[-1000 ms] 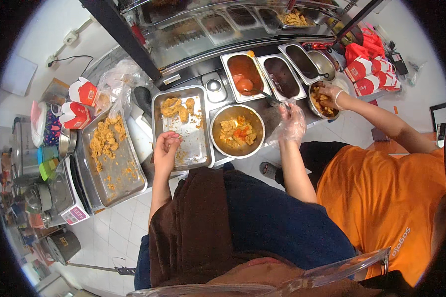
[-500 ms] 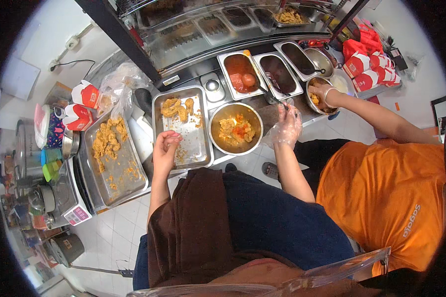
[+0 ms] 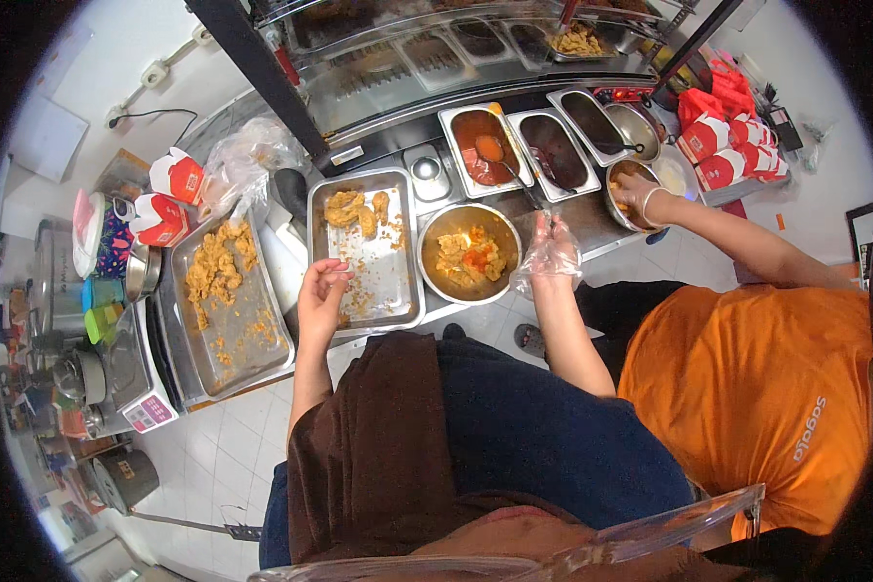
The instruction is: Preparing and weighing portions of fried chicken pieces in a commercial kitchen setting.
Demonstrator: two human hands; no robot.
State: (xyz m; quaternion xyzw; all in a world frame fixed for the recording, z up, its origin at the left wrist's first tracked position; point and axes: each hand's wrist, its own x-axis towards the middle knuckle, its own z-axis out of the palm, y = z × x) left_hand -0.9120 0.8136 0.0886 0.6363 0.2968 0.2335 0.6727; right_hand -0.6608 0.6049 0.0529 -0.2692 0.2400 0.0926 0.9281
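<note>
My bare left hand (image 3: 328, 283) is closed in a pinch over the near-left part of a metal tray (image 3: 371, 283) with fried pieces (image 3: 359, 209); whatever is between the fingertips is unclear. My right hand (image 3: 553, 247), in a loose clear plastic glove, is closed at the black handle (image 3: 529, 194) of a ladle whose bowl (image 3: 489, 148) is in a container of red sauce (image 3: 470, 175). Between my hands sits a steel bowl (image 3: 435, 276) with fried pieces and red-orange seasoning (image 3: 475, 257).
Another fried-food tray (image 3: 252, 344), red-white boxes (image 3: 160, 223) and a scale (image 3: 148, 407) are left. Dark sauce containers (image 3: 553, 160) line the back. At right, a co-worker (image 3: 737, 388) in orange has a gloved hand (image 3: 640, 194) in a steel bowl (image 3: 623, 218).
The ladle's bowl has shifted toward the back of the red sauce container, showing more clearly. My right hand has moved slightly left and down. My left hand has hardly moved.
</note>
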